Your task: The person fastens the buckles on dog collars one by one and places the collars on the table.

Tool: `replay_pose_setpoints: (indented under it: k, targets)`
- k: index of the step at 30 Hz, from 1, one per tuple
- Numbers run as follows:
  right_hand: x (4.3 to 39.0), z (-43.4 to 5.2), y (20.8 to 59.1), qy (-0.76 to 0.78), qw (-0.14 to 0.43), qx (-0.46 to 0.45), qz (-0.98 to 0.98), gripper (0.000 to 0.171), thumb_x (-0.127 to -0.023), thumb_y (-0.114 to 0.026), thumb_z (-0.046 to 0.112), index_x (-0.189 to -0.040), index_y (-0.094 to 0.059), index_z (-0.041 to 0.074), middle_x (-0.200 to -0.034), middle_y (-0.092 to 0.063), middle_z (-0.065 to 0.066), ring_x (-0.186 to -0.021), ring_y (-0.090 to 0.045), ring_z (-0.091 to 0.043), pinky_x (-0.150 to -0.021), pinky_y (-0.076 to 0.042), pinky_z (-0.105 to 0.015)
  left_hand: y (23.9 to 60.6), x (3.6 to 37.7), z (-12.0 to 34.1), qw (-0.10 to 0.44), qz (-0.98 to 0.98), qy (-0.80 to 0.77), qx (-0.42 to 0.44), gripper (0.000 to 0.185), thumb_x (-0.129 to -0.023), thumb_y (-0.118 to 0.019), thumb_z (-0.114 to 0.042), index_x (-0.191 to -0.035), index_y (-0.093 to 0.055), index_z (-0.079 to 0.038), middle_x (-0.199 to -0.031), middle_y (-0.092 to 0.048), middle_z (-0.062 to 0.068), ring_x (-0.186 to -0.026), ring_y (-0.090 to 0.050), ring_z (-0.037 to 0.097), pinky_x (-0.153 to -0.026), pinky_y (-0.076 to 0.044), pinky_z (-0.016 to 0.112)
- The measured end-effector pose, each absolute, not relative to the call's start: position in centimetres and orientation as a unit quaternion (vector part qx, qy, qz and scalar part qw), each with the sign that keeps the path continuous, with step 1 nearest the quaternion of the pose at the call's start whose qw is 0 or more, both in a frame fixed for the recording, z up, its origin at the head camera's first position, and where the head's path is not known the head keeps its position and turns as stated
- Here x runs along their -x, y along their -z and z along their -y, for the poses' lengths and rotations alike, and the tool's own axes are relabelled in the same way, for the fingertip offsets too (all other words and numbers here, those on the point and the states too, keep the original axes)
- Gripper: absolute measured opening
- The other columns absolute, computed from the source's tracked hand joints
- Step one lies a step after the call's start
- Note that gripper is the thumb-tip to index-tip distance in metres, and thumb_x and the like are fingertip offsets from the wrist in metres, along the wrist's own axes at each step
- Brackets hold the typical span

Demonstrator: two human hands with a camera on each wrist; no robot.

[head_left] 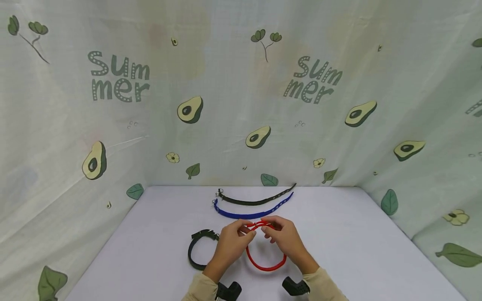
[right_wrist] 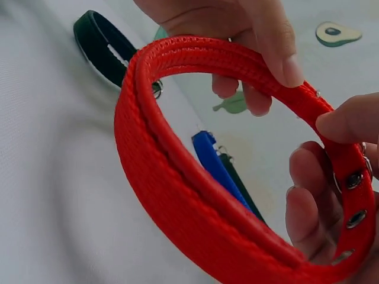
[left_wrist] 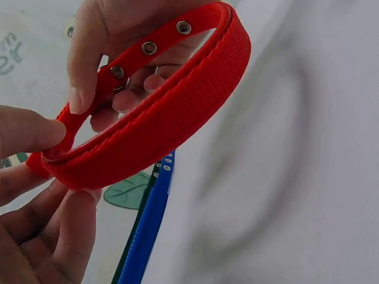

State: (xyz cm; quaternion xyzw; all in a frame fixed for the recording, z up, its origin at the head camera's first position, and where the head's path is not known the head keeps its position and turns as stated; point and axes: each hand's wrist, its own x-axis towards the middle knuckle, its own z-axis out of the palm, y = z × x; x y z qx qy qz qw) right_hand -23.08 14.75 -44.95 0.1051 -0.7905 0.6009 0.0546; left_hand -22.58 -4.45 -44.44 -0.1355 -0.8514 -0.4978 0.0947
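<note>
A red collar (head_left: pixel 266 268) is bent into a loop between my two hands, its padded band hanging toward me. With thumb and fingers my left hand (head_left: pixel 231 242) pinches the strap at the loop's far left. My right hand (head_left: pixel 286 236) pinches the strap on the right, close to the other hand. Metal-rimmed eyelets (left_wrist: pixel 149 48) line the narrow strap by the right hand. In the right wrist view the thumbs press the strap near each other, and small metal parts (right_wrist: pixel 366 155) show there. Fingers partly hide the collar's fastening.
A dark green collar (head_left: pixel 191 255), closed into a ring, lies left of my left hand. Farther back, a blue collar (head_left: pixel 244 216) and another dark collar (head_left: pixel 252 203) are stretched out in shallow curves on the white table (head_left: pixel 143 246). A printed curtain (head_left: pixel 226 159) rises behind.
</note>
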Motion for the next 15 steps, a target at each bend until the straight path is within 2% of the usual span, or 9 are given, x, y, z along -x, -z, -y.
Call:
replay_pose_setpoints:
  k: [11,15]
  targets:
    - [23.3,-15.3,45.8,-0.584,0.019,-0.099,0.806,0.042,-0.095,-0.070,0.020,-0.131,-0.060,0.001,-0.103,-0.071,-0.017,-0.079,-0.069,-0.025,-0.065,-0.057,-0.030,45.5,23.0,5.6,0.113,0.850,0.504,0.103,0.024,-0.089,-0.077,-0.018,-0.111,-0.074,-0.009,-0.085,-0.069,-0.005,-0.071,-0.059,0.010,-0.059,-0.052,0.023]
    - [23.6,-15.8,46.2,-0.566,0.006,-0.101,0.818,0.043,-0.095,-0.069,0.018,-0.132,-0.057,-0.001,-0.101,-0.071,-0.017,-0.081,-0.069,-0.023,-0.068,-0.057,-0.030,45.3,23.4,6.0,0.110,0.852,0.504,0.093,0.025,-0.090,-0.077,-0.017,-0.113,-0.073,-0.009,-0.085,-0.068,-0.003,-0.070,-0.059,0.011,-0.059,-0.052,0.023]
